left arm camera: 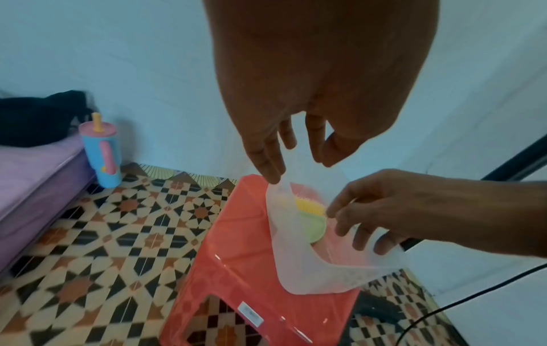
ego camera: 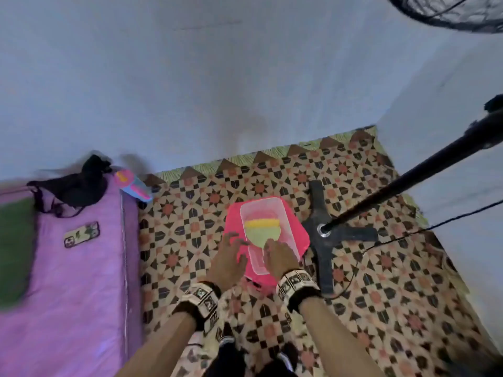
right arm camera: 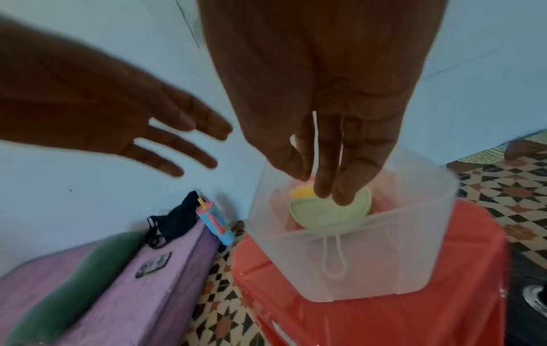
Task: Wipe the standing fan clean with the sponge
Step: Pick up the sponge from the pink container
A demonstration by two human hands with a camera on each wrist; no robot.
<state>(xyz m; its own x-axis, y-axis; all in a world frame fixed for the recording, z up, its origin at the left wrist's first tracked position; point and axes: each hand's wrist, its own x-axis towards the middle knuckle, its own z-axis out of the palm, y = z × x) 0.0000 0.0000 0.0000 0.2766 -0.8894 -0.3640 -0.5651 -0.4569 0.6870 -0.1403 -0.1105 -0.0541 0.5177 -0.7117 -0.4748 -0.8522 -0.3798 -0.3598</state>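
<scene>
A round green and yellow sponge (ego camera: pixel 260 234) (left arm camera: pixel 312 224) (right arm camera: pixel 325 215) with a loop handle lies in a clear plastic container (ego camera: pixel 283 213) (left arm camera: pixel 325 276) (right arm camera: pixel 384 257). The container stands on a pink stool (ego camera: pixel 234 221) (left arm camera: pixel 242 245) (right arm camera: pixel 384 323). My right hand (ego camera: pixel 269 247) (left arm camera: pixel 346 224) (right arm camera: pixel 322 185) reaches into the container, straight fingertips touching the sponge's top. My left hand (ego camera: pixel 236 242) (left arm camera: pixel 296 168) (right arm camera: pixel 201 149) is open beside the container's left rim. The black standing fan has its cross base (ego camera: pixel 324 257) right of the stool, its pole (ego camera: pixel 408 180) slanting up right, and its grille (ego camera: pixel 457 12) at the top right.
The fan's black cable (ego camera: pixel 408 235) trails over the patterned floor on the right. A purple mattress (ego camera: pixel 68 268) lies left with a phone (ego camera: pixel 81 234) and dark clothing (ego camera: pixel 76 189) on it. A blue and pink bottle (ego camera: pixel 133 186) (left arm camera: pixel 100 152) stands by the wall.
</scene>
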